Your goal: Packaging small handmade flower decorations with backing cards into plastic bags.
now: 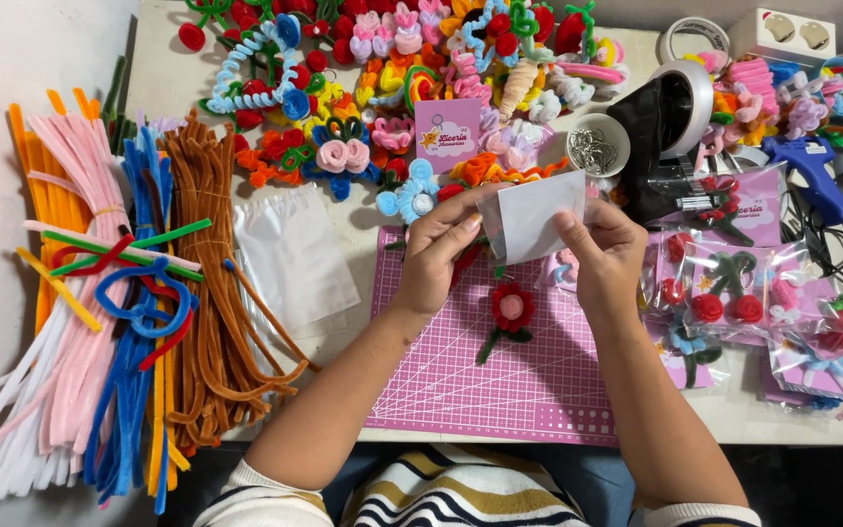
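Striped sleeves frame the bottom edge, and both forearms reach up over a pink cutting mat (pixel 461 376) on the counter (pixel 734 415). Left hand (pixel 438 256) and right hand (pixel 605 256) together hold a small clear plastic bag (pixel 529 217) above the mat, the fingers (pixel 461 226) of each pinched on one side of it. Below the bag, a red pipe-cleaner flower (pixel 511 310) with a green stem lies on the mat. Bundles of loose pipe cleaners (pixel 129 322) in pink, blue, orange and brown lie at the left, finished flowers crowd the far edge, bagged flowers (pixel 734 298) sit at the right near a blue glue gun (pixel 812 171).
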